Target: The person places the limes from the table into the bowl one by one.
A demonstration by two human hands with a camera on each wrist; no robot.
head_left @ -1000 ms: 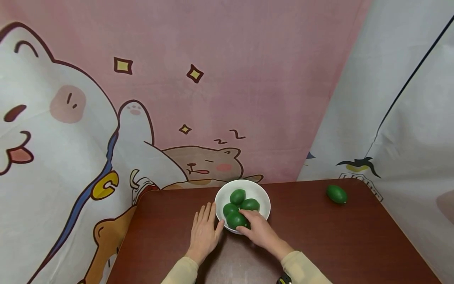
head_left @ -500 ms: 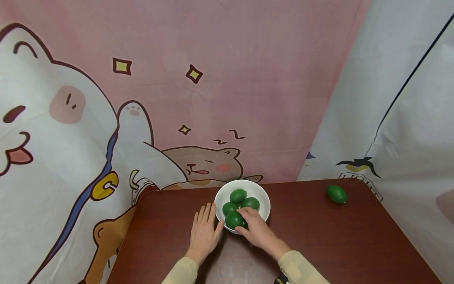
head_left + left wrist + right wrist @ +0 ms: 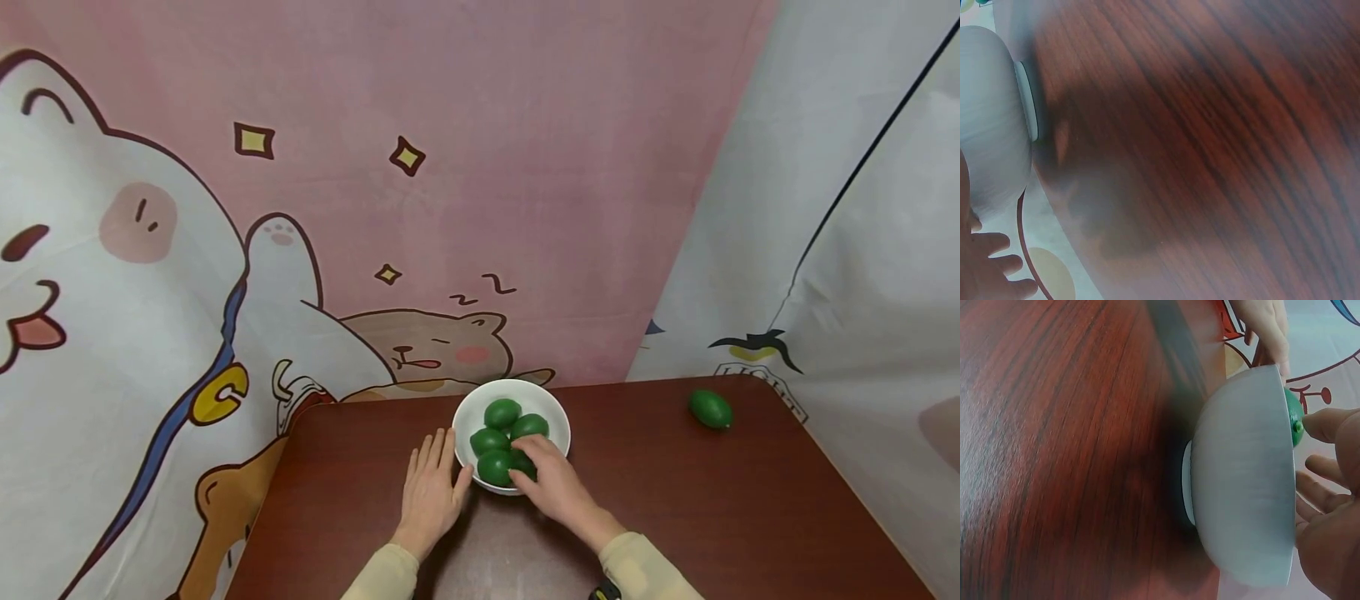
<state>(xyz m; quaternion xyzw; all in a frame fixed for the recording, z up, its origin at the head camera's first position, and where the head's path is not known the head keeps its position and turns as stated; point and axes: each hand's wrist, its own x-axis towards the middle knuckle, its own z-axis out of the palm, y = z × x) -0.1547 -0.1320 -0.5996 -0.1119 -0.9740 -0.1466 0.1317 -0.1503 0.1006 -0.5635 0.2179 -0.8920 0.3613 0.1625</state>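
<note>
A white bowl near the table's back edge holds several green limes. My left hand lies along the bowl's left side, fingers straight and thumb by the rim. My right hand reaches over the bowl's front right, thumb and fingers apart above a dark green lime partly hidden beneath it. In the right wrist view, the thumb tip is close to a lime showing above the rim, and the other fingertips dip behind the rim. Contact with the partly hidden lime cannot be told.
Another lime lies alone at the table's back right. The reddish-brown table extends on both sides of the bowl. Behind it hangs a pink and white cloth printed with cartoon animals.
My right hand has shifted slightly right, off the front lime, and more of another lime shows under its fingers. The front lime sits slightly farther left. The left hand stays put.
</note>
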